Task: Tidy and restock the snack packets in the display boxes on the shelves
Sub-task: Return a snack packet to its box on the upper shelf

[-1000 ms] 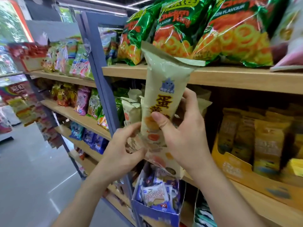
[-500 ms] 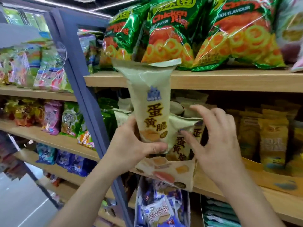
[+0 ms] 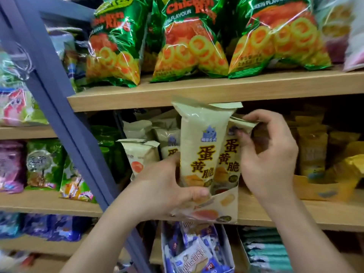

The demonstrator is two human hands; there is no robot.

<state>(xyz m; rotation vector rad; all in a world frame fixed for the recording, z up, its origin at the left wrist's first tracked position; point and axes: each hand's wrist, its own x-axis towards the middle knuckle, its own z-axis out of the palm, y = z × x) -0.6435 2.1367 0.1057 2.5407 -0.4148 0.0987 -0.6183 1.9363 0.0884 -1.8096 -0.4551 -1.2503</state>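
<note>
A tall cream snack packet [image 3: 199, 142] with brown Chinese lettering stands upright in front of its cream display box [image 3: 218, 210] on the middle shelf. My left hand [image 3: 167, 186] grips that packet low down, thumb across its bottom. Behind it a second cream packet [image 3: 229, 154] stands in the box, and my right hand [image 3: 266, 154] pinches its top flap. More cream packets [image 3: 141, 154] lean at the back left of the box.
Green chicken-ring bags [image 3: 193, 40] line the top shelf [image 3: 197, 89]. Yellow packets in an orange box [image 3: 315, 158] stand to the right. A blue upright post [image 3: 65, 119] runs at left. A blue box of wafers [image 3: 197, 251] sits on the shelf below.
My right hand has left the front packet, reached back and taken the top of the second packet. My left hand now holds the front packet alone, closer to the box.
</note>
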